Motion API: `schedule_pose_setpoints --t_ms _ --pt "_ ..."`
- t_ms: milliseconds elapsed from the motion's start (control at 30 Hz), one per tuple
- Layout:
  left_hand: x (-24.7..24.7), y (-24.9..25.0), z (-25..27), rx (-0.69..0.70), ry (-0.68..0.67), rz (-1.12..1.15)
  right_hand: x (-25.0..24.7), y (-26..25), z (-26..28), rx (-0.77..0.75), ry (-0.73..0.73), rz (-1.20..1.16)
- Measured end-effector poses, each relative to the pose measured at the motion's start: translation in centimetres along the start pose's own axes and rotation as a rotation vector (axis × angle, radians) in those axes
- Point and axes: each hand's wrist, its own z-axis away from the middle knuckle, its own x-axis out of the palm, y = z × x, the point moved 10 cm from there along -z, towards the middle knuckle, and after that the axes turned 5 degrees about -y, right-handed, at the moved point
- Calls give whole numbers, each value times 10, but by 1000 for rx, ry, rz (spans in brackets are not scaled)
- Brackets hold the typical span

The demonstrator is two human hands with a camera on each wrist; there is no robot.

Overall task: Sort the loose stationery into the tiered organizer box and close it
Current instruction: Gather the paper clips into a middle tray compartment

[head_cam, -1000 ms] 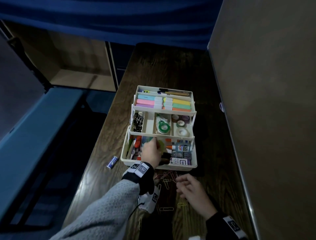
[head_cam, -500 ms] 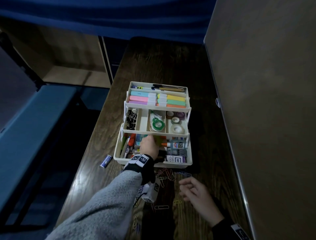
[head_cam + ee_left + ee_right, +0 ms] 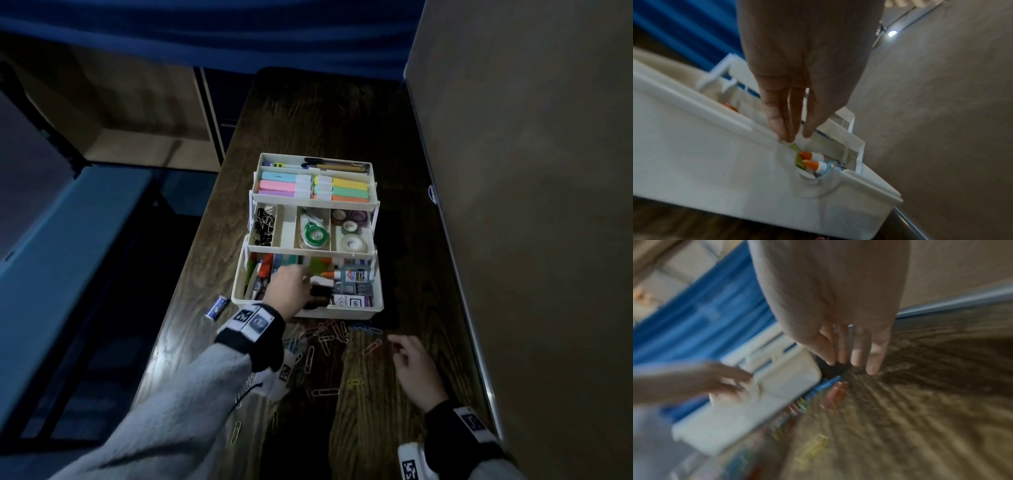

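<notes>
Head view is showing a white plastic tiered organizer box (image 3: 342, 310) standing open on a dark wood-grain table (image 3: 308, 113), its three levels stepped back like stairs. The top tier is holding pastel highlighters (image 3: 313, 186) lying side by side, with pens behind them. The middle tier is carrying black binder clips (image 3: 264, 224) in its left compartment, a green correction tape dispenser (image 3: 312, 233) in the centre one and rolls of tape (image 3: 351, 229) in the right one. The left hand (image 3: 289, 291) is reaching into the bottom tray, fingers extended and close together over its contents; in the left wrist view the fingertips (image 3: 784, 129) are sitting at the tray's near rim, and whether they are pinching anything I cannot tell. An orange-capped glue bottle (image 3: 347, 274) is lying in the tray just beside that hand. The right hand (image 3: 412, 366) is hovering over the table in front of the box, fingers loosely curled and holding nothing. Coloured paper clips (image 3: 325, 337) are lying scattered on the table between the box and the person. A small blue packet (image 3: 216, 307) is lying on the table left of the box.
</notes>
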Motion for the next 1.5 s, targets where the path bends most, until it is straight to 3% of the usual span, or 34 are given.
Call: schedule_pose_setpoints --t_ms 100,167,300,433,567,700,933,1067,1233,1333,1500 --pt "-25 -12 40 107 85 50 22 -11 -14 -90 -105 245" --pt "-42 -35 67 96 159 82 32 -17 -25 -87 -127 360" --pt "-58 -108 117 -85 263 89 44 -29 -34 -66 -119 488" --pt "-44 -174 154 -277 252 126 74 -40 -16 -177 -149 522" --pt "-28 -206 165 -387 234 144 95 -55 0 -296 -173 525" --pt "-17 -200 144 -326 171 62 93 -86 -14 -345 -106 563" --pt "-14 -186 87 -315 74 -160 125 -90 -12 -340 -260 706" --pt "-8 -177 65 -275 16 -263 128 -74 8 -365 -312 663" --pt "-11 -179 59 -322 45 -132 96 -64 15 -331 -274 495" --pt "-30 -181 68 -347 151 -14 79 -54 16 -284 -281 382" --pt "-64 -155 81 -240 310 125 63 -42 15 -236 -250 332"
